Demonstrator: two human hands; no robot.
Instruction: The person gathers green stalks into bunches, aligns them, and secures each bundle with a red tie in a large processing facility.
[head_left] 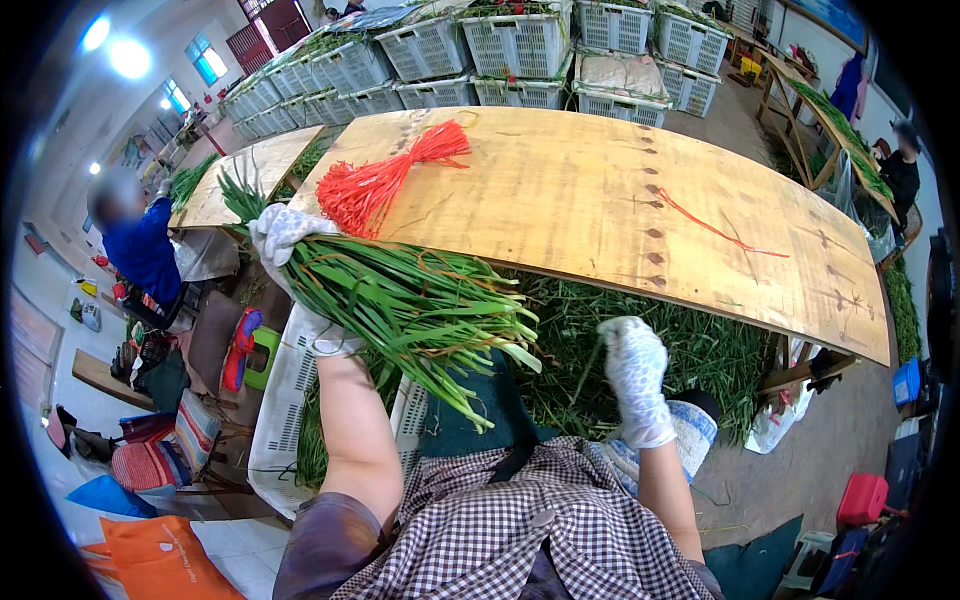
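Note:
My left hand (283,238), in a white glove, is closed around the upper, leafy end of a large bunch of garlic chives (410,300). The bunch slants to the right, its pale stem ends pointing toward my lap, with a few browned leaves among the green. My right hand (637,375), also in a white glove, is held apart from the bunch with its fingers closed. From its fingertips a thin green leaf (588,368) seems to hang down. Ahead on the wooden table (560,190) lies a bundle of red plastic ties (375,185), and a single red tie (715,222) lies farther right.
A white crate (275,420) with greens stands by my left arm. Loose green leaves (690,350) are heaped below the table edge. Stacked white crates (515,45) line the back. One person in blue (145,245) sits at left; another in dark clothes (900,180) is far right.

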